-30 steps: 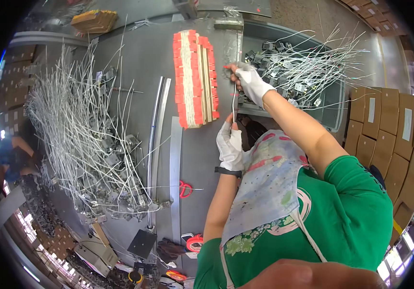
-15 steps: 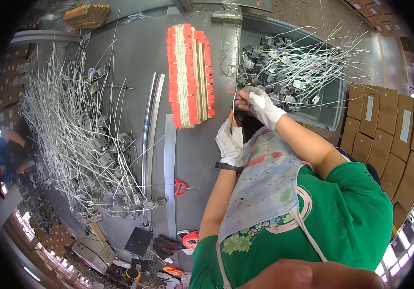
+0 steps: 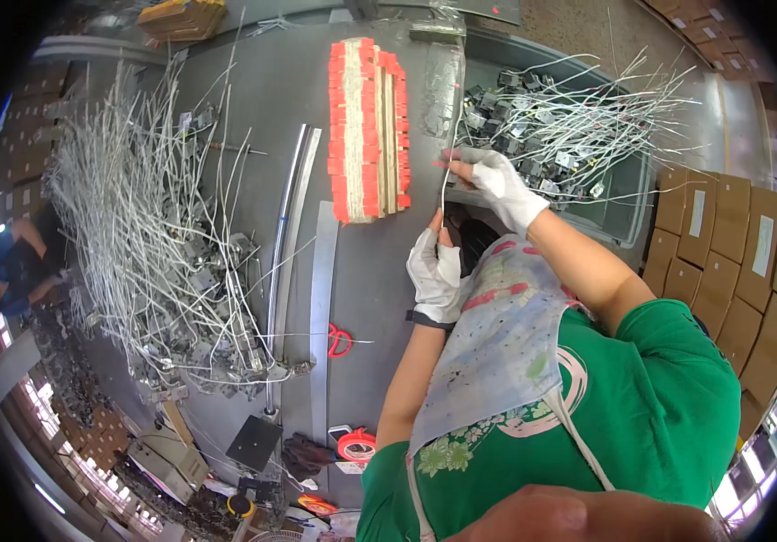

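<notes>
Both of my hands wear white gloves with the fingertips bare. My left hand point(image 3: 434, 275) pinches the lower part of a thin white wire point(image 3: 444, 191) that stands roughly upright. Higher up, my right hand point(image 3: 504, 191) has its thumb and fingers closed on the same wire, beside a small red piece point(image 3: 440, 163) at the fingertips. What the red piece is cannot be made out. To the left of the hands lies a long cream block point(image 3: 352, 131) with rows of red tabs along its sides. The wire's lower end is hidden by my left hand.
A grey bin point(image 3: 578, 212) at the right holds small metal parts with white wires. A large heap of similar wired parts point(image 3: 162, 271) covers the left. Metal strips point(image 3: 322, 271), red scissors point(image 3: 339, 341) and a red tape roll point(image 3: 357, 444) lie on the grey table. Cardboard boxes point(image 3: 709, 244) stand at far right.
The view has shifted slightly, moving the table's things to the right. My hands are a little farther apart, with more white wire showing between them.
</notes>
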Tool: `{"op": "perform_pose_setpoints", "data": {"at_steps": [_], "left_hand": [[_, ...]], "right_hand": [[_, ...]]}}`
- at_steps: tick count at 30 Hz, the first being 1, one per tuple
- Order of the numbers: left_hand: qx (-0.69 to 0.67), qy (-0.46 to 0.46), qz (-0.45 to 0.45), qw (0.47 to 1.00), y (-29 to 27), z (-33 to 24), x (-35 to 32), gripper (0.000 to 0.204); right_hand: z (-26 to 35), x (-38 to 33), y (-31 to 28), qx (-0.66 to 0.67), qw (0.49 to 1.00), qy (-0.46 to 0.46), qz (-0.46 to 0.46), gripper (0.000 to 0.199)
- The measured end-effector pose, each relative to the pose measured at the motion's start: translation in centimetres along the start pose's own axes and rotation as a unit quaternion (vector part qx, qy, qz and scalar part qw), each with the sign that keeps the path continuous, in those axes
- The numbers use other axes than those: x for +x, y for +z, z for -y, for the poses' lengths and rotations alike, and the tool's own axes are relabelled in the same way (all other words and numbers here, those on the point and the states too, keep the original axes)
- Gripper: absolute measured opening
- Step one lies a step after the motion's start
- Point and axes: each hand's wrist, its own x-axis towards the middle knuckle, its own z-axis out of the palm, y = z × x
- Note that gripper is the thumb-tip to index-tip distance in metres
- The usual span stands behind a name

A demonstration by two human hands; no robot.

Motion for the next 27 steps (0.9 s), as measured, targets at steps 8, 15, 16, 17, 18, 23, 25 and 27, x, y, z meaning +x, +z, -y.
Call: {"op": "perform_pose_setpoints", "data": {"at_steps": [8, 15, 16, 17, 18, 23, 25, 27], "left_hand": [[-0.277, -0.223, 0.229, 0.906, -7.8, -4.0, 0.7, 0.036], [-0.194, -0.032, 0.229, 0.953, -7.0, -6.8, -0.7, 0.022], [-0.206, -0.041, 0.210, 0.955, -6.8, -6.4, -0.6, 0.018], [-0.204, -0.043, 0.202, 0.957, -6.3, -6.3, -0.4, 0.018], [-0.180, -0.049, 0.200, 0.962, -5.9, -6.6, -0.4, 0.016], [0.030, 0.170, 0.157, 0.972, -4.1, -6.3, 0.5, 0.024], [0.080, 0.253, 0.040, 0.963, -4.3, -7.6, 1.2, 0.031], [0.114, 0.257, -0.019, 0.959, -6.3, -6.4, 0.9, 0.037]], "right_hand": [[5.2, -5.6, 3.3, 0.033, 0.989, -0.117, 0.084, 0.016], [5.7, -6.4, 3.6, 0.178, 0.972, -0.142, 0.064, 0.012], [5.7, -6.7, 3.7, 0.187, 0.972, -0.136, 0.049, 0.010], [5.6, -7.0, 3.4, 0.194, 0.971, -0.134, 0.032, 0.010], [5.9, -7.7, 3.5, 0.148, 0.974, -0.171, 0.007, 0.010], [5.5, -8.0, 1.9, 0.093, 0.957, -0.275, 0.003, 0.015], [5.3, -5.7, -1.0, 0.108, 0.950, -0.293, 0.018, 0.020], [5.1, -2.8, -6.2, 0.079, 0.955, -0.248, -0.138, 0.026]]}}
